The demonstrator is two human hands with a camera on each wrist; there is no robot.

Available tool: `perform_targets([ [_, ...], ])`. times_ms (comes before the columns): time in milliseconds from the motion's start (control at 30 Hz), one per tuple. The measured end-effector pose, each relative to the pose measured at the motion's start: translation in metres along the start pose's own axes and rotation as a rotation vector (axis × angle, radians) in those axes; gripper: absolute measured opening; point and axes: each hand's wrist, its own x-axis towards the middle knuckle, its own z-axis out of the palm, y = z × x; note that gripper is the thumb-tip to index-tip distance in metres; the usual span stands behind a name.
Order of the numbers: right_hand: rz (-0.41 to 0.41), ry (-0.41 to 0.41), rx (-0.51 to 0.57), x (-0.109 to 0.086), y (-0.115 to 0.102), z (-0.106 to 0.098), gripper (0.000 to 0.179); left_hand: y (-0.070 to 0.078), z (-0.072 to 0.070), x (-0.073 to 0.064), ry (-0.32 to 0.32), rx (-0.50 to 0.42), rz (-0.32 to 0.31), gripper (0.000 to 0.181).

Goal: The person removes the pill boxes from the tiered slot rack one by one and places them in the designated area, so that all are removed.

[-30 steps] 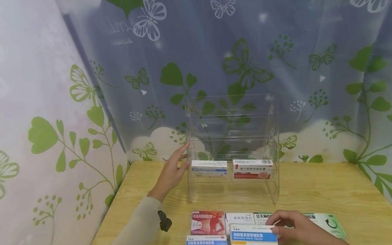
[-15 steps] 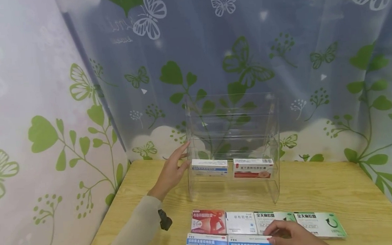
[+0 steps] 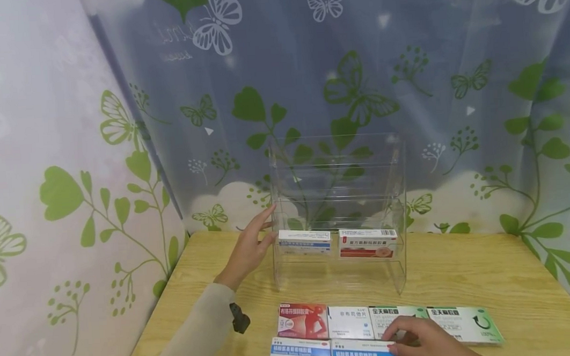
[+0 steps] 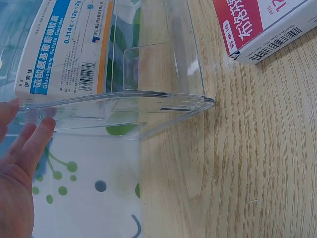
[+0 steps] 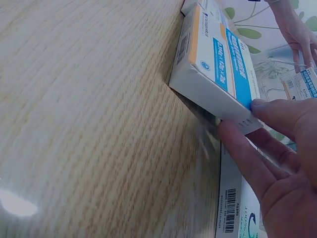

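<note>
My left hand (image 3: 250, 249) touches the left side panel of a clear acrylic display rack (image 3: 340, 274) with its fingertips, fingers fairly straight. In the left wrist view they press the panel from outside. My right hand (image 3: 421, 340) pinches the right end of a white and blue medicine box (image 3: 364, 354), thumb on top and fingers under the end. In the right wrist view that box (image 5: 223, 64) tilts, its near end raised off the wood. A matching medicine box (image 3: 299, 354) lies just left of it. The lower parts of both are cut off in the head view.
The rack's lower tier holds a white-blue box (image 3: 305, 244) and a white-red box (image 3: 367, 245). Before it on the wooden table (image 3: 464, 276) lie a red box (image 3: 302, 322), a white box (image 3: 349, 323) and two green-white boxes (image 3: 464, 325). A patterned curtain (image 3: 308, 64) stands behind.
My right hand has moved down toward the front with the medicine box, uncovering the white and green-white boxes behind it. The left hand has stayed at the rack.
</note>
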Motion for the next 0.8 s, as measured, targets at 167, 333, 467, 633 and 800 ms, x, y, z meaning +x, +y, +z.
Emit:
perform_targets([
  [167, -0.001, -0.022, 0.012, 0.0006, 0.0004, -0.0010, 0.018, 0.0000, -0.0001, -0.0007, 0.000, 0.006, -0.007, 0.070],
  [333, -0.014, -0.031, 0.017, 0.0022, 0.0008, -0.0009, 0.019, 0.0009, -0.0008, -0.0010, -0.003, 0.000, -0.008, 0.070],
  [467, -0.044, -0.023, -0.012, 0.0041, 0.0011, 0.0007, 0.017, 0.0006, -0.0008, -0.0005, -0.001, -0.002, -0.004, 0.070],
  [633, -0.090, -0.047, -0.021, 0.0046, 0.0032, 0.0007, 0.013, 0.0001, -0.0007, -0.0003, 0.003, 0.001, -0.001, 0.071],
  [800, -0.121, -0.072, 0.000, 0.0045, 0.0066, 0.0005, 0.014, -0.0006, -0.0005, -0.0003, 0.003, 0.000, 0.007, 0.072],
])
